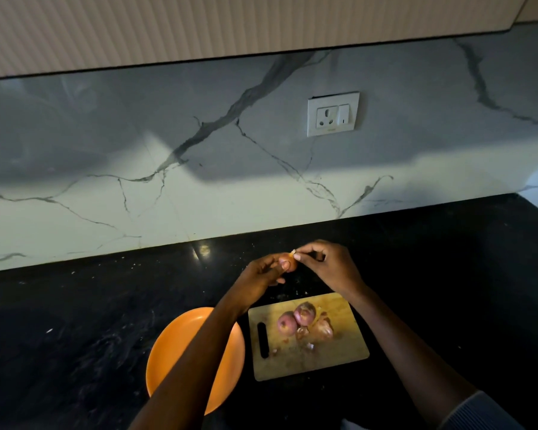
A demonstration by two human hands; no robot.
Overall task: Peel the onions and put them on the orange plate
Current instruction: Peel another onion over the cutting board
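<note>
An onion [288, 263] is held up over the dark table [75, 305], beyond the board [339, 355], in the curled fingers of the left hand [263, 276]. The right hand [326, 265] is pinched on a flake of dry skin [292, 252] at the onion's top. So both hands are closed: one round the onion, one on the skin.

Two more onions [295, 318] lie touching each other on the board, with loose skins [322, 329] just beside them. How far these two are peeled cannot be told. The plate [168, 352] sits left of the board, partly hidden under the left forearm; no onion is seen on its visible part.

Step judged: outer skin being stripped from the held onion, task early to middle.

To do it well:
- The skin should be gripped close to its root, not at the tip, or it is likely to tear off in scraps.
- The pull is best made down along the onion's curve, with the onion turned by the left hand as each strip is freed.
- The onion should be brought back over the board, so scraps are dropped there and not on the table.
- Only when no papery layer is left should it be set on the plate.

Light is dim; remaining skin may be missed.
</note>
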